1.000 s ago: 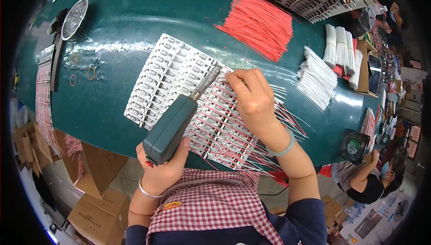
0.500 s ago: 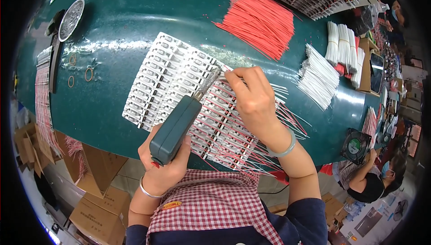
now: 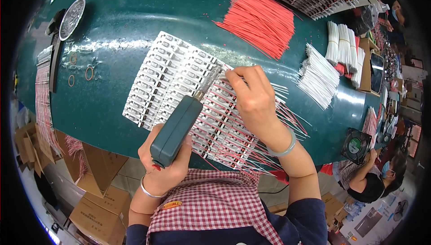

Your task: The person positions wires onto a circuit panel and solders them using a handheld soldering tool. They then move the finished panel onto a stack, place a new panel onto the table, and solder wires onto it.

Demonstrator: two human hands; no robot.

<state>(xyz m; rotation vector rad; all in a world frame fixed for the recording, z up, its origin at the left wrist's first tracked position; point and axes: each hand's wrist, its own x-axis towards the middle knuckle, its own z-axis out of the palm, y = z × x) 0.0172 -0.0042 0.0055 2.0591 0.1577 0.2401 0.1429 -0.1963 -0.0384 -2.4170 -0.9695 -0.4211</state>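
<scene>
As the green tool now stands: its body [image 3: 176, 130] lies slightly further right than a second ago, and nearly as it was half a second ago; its metal tip [image 3: 210, 82] points at much the same spot near the top of the panel.
Left hand [image 3: 167, 175]: gripping the green tool, fingers wrapped around its rear; moved right with it.
Right hand [image 3: 253, 99]: little changed; fingertips at the panel's upper edge, just beside the tip. Whether they close on a wire cannot be told.
Panel [image 3: 146, 81]: on the green table [image 3: 121, 2], before the person, with rows of small white parts; position essentially unchanged.
Wires [image 3: 244, 146]: red and white, across the panel's right part; none seen on its left part.
Loose stock: red pile [image 3: 260, 22] and white pile [image 3: 318, 78], no change noted.
Finding: judged a re-angling of the tool at one joint, not an advance along the rows; tip contact cannot be confirmed.
</scene>
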